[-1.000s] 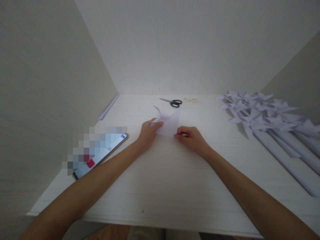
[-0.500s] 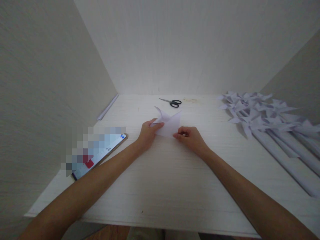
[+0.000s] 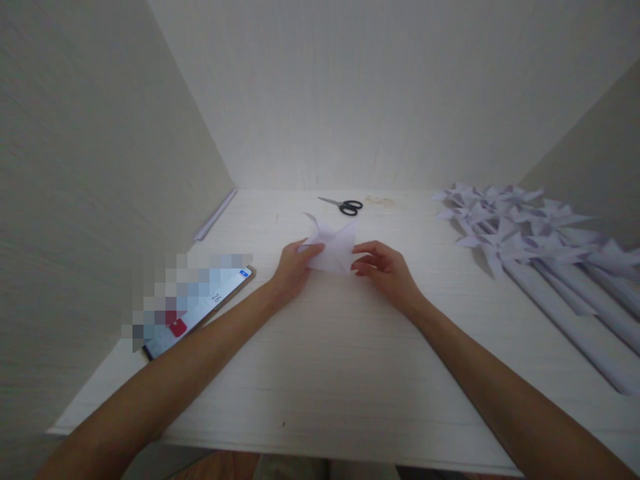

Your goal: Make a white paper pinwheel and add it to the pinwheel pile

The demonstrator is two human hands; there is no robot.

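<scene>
At my white table (image 3: 320, 373), I was mid-fold on a paper sheet (image 3: 334, 248) at its centre; my left hand (image 3: 295, 267) pinched one corner, my right hand (image 3: 385, 270), half open, touched the edge. Pressing the crease likely came next.

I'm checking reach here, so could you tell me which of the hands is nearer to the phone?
Left. The left hand is just right of the phone; the right hand lies farther right, beyond the folded paper.

There is one camera, worn on the person's head. It looks forward and down at the desk (image 3: 320, 373) from close by, with walls at the back and both sides. The far edges look a bit bent, maybe.
</scene>
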